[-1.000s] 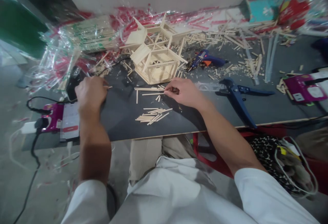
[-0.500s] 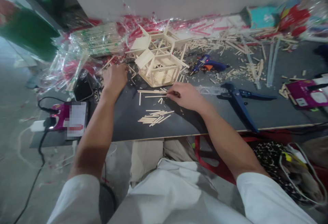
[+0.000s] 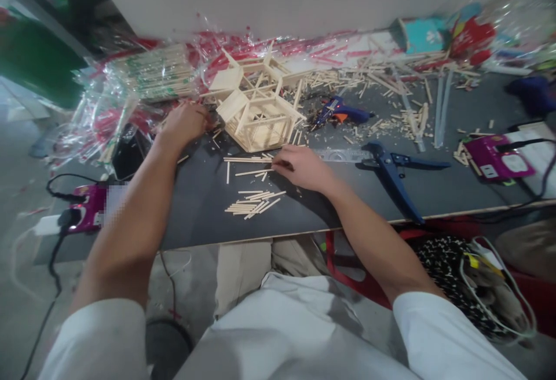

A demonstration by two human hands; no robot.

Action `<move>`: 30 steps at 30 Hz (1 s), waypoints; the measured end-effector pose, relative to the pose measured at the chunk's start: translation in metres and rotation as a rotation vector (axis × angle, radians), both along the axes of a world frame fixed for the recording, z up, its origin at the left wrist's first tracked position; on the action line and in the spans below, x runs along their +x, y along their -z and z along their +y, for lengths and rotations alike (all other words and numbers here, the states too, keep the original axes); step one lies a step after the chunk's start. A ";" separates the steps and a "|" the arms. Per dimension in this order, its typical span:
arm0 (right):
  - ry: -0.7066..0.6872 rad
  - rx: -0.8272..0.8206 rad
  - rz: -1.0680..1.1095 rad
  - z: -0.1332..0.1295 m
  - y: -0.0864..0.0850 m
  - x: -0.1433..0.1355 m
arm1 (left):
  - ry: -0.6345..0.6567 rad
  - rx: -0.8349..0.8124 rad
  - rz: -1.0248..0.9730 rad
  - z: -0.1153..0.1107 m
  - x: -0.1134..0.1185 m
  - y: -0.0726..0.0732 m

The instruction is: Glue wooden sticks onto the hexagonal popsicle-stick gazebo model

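A pale wooden stick frame (image 3: 260, 116) with flat panels stands on the dark table. Left of it, my left hand (image 3: 185, 123) reaches among scraps beside the plastic bags, fingers bent; what they hold, if anything, is hidden. My right hand (image 3: 299, 165) is just in front of the frame, thumb and fingers pinched at the right end of a thin wooden stick (image 3: 252, 172). Other long sticks (image 3: 243, 160) lie just behind that one. Nearer the table edge is a loose pile of short sticks (image 3: 254, 205).
Beyond my right hand lie a clear ruler (image 3: 341, 154), a blue cutter (image 3: 393, 177) and a blue glue gun (image 3: 343, 112). Stick scraps and plastic bags (image 3: 152, 73) line the back. Purple power boxes (image 3: 499, 157) with cables sit at both sides, a phone at left.
The view has shifted, so the table's contents sit further left. The stick at my right fingertips is now tilted. My left forearm now covers most of the phone.
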State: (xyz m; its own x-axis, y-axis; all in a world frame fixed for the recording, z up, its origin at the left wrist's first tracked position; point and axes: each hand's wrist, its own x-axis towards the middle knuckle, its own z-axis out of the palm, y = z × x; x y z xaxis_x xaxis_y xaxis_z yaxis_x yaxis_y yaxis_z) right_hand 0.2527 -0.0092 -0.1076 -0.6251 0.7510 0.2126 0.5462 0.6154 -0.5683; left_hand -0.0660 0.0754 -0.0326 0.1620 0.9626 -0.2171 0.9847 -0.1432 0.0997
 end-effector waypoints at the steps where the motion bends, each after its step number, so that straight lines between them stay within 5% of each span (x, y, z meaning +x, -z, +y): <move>1: -0.001 0.002 0.010 0.000 0.000 0.000 | 0.009 -0.018 0.018 0.002 -0.001 -0.002; 6: 0.017 0.020 0.112 0.001 0.001 0.000 | -0.032 0.048 0.134 -0.011 0.003 -0.023; 10: 0.032 -0.003 0.105 -0.001 -0.001 -0.002 | -0.115 0.083 0.039 -0.060 0.008 -0.041; 13: 0.031 -0.132 0.244 -0.008 -0.006 -0.008 | -0.005 -0.040 -0.188 -0.101 0.015 -0.050; 15: 0.002 -0.304 0.431 -0.015 -0.008 -0.014 | 0.187 -0.166 -0.353 -0.117 0.025 -0.052; 18: -0.061 -0.517 0.675 -0.021 -0.008 -0.023 | 0.386 -0.214 -0.461 -0.120 0.047 -0.043; 21: -0.025 -0.532 0.756 -0.020 -0.003 -0.027 | 0.464 -0.146 -0.438 -0.110 0.068 -0.021; 27: 0.140 -0.453 0.712 -0.017 0.000 -0.026 | 0.356 0.036 -0.561 -0.108 0.081 0.016; 30: 0.078 -0.455 0.671 -0.024 -0.006 -0.026 | 0.307 -0.093 -0.705 -0.108 0.073 0.020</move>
